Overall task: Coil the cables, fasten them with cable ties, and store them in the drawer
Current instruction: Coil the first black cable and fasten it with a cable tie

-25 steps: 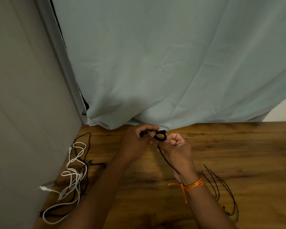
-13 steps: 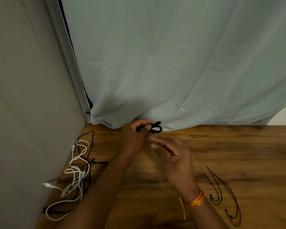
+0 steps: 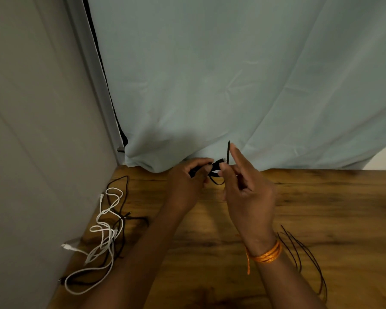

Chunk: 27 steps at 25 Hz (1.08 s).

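On the desk, far L by the wall, a white cable is tangled w/ black cables. At centre, above the desk's far edge, a small black coil is gripped in the L hand. A tie is pinched beside the coil by the R hand, its end stood upright along the raised forefinger. Spare ties are laid on the desk at R.

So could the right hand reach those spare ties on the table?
Probably yes. The spare ties lie uncovered on the table beside its wrist. But the right hand is pinching another tie at the cable, so it must let go first.
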{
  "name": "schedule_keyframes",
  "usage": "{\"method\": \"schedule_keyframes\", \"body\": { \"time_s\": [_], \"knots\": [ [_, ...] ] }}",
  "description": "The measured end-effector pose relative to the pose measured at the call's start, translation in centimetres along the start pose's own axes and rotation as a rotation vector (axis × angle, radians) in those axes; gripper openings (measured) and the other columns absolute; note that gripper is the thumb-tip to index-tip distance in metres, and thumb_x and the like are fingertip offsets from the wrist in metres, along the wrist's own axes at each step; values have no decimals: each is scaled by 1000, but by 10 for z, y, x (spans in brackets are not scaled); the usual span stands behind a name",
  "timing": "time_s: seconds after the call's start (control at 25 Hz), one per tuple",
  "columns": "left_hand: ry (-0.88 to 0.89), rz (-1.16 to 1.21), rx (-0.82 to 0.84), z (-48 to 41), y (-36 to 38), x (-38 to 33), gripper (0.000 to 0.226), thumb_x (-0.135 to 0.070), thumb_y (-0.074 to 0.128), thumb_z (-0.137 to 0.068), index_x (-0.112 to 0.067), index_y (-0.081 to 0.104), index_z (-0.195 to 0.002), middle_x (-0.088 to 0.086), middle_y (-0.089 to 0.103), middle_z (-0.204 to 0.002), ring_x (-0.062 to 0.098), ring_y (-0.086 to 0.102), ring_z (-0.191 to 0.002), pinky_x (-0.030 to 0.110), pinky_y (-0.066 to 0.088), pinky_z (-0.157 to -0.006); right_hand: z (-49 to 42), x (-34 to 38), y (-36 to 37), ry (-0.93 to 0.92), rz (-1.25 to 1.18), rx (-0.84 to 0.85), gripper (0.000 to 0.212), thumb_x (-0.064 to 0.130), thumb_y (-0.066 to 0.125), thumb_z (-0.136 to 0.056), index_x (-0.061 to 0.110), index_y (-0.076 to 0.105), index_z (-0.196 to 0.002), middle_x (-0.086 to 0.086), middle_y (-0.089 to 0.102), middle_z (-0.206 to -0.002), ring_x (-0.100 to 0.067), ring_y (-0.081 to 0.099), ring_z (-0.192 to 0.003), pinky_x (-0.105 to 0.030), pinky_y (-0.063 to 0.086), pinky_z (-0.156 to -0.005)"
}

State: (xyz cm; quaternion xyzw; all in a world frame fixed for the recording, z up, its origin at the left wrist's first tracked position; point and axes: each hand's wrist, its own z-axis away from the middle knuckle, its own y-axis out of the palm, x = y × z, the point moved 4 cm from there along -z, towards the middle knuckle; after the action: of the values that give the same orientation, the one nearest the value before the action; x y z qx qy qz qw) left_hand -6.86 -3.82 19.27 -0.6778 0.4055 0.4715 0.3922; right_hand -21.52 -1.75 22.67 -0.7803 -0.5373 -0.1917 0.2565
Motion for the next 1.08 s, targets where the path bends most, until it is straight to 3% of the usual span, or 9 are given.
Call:
{"method": "schedule_keyframes", "body": {
  "time_s": [0.12,0.28,0.44,0.6,0.88,1.08],
  "knots": [
    [14,17,-3,0,-1,-4,14,-13,62,-92,-17,73,-101,4,71,-71,9,61,-55,21,52,-59,1,2,2,-63,106,8,38,12,65,-93,6,60,-129,0,62,-67,-9,51,-54,-21,44,-52],
    [3,64,7,-1,-1,-9,14,-11,62,-92,-12,74,-99,4,71,-69,15,61,-55,25,53,-59,2,-4,9,9,155,128,29,12,60,-93,7,67,-120,2,64,-71,-1,49,-60,-6,36,-59],
    [-20,89,-16,-3,-1,-10,13,-11,63,-91,-12,75,-97,10,72,-72,19,64,-58,29,56,-61,1,-4,18,60,228,311,21,7,56,-93,14,71,-106,13,46,-64,5,45,-53,-6,29,-52],
    [-30,99,-24,-4,-2,-9,14,-10,64,-91,-19,74,-92,10,73,-73,21,65,-60,35,57,-64,1,-2,18,59,242,298,22,5,58,-92,11,72,-106,16,45,-69,11,43,-55,-1,29,-56],
    [-38,94,-6,-5,-3,-10,18,-6,61,-91,-19,73,-94,2,71,-71,14,64,-58,26,56,-60,2,2,18,-17,226,263,24,1,61,-91,7,71,-112,15,45,-77,20,45,-67,4,28,-62],
    [-56,103,-9,-5,-3,-10,23,-7,63,-90,-28,72,-87,-1,73,-70,13,65,-59,23,55,-59,0,0,17,-43,228,244,24,-1,63,-89,7,71,-110,12,45,-70,6,40,-61,4,28,-61]
  ]
}}
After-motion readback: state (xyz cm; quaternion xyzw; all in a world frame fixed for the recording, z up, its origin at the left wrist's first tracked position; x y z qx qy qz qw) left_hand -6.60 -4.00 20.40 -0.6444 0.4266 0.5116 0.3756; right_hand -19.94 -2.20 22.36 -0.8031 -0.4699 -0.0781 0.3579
